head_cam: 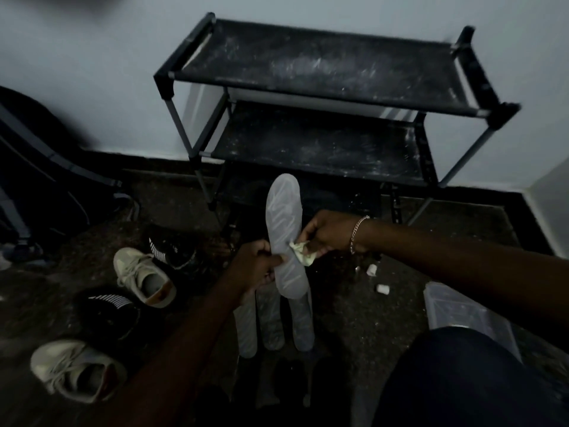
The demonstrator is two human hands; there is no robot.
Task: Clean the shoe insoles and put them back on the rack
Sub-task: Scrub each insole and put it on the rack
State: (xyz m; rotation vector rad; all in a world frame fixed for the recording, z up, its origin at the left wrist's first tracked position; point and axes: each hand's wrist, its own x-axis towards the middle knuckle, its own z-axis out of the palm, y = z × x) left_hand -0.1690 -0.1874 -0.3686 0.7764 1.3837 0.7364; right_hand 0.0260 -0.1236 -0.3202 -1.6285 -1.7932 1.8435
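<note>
A pale insole is held up in front of the rack. Its edge is gripped by the left hand, which is curled round it. A crumpled wipe is pinched in the right hand and pressed on the insole. The insole looks light, thin and bendy, so it is best held close to the rubbed spot. Three other insoles are laid on the floor.
</note>
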